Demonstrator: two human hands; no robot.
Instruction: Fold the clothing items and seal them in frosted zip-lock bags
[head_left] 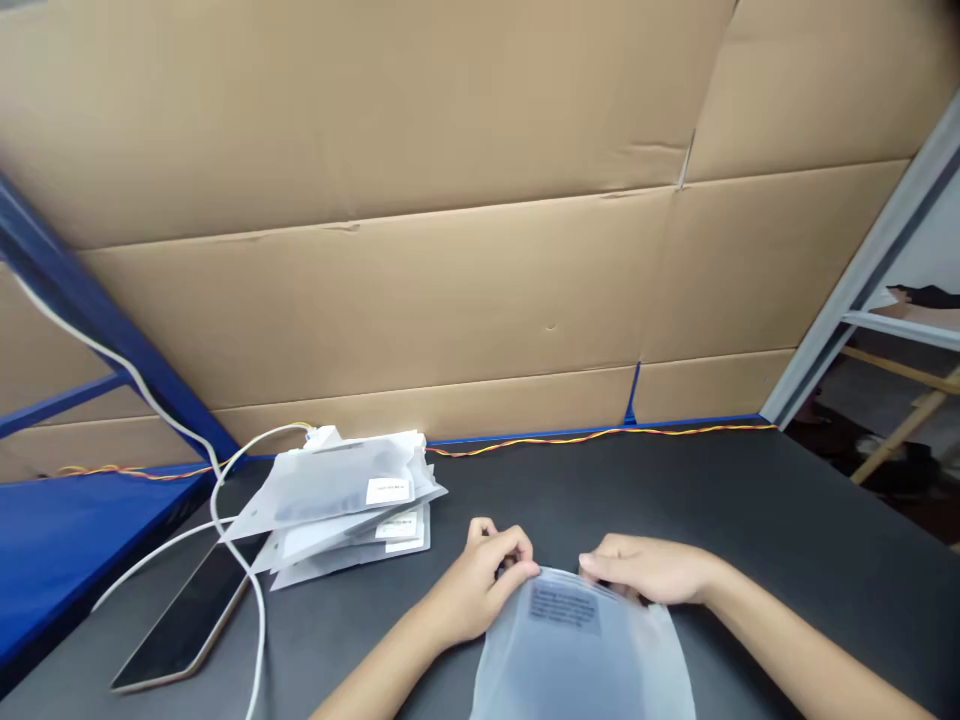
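Note:
A translucent frosted bag point(585, 660) with dark printed text near its top edge lies at the front of the black table. My left hand point(487, 585) pinches the bag's upper left corner between thumb and fingers. On the bag's upper right edge, my right hand point(649, 570) is closed with the thumb on top, its other fingers partly hidden beneath. To the left, a loose stack of similar frosted bags point(337, 490) with white labels rests on the table.
A dark phone point(187, 620) lies at the left, with a white cable point(259, 590) looping over it. Cardboard panels point(450, 310) stand behind the black table point(750, 520). A yellow-red wire point(525, 441) runs along the back edge. Metal posts rise at both sides.

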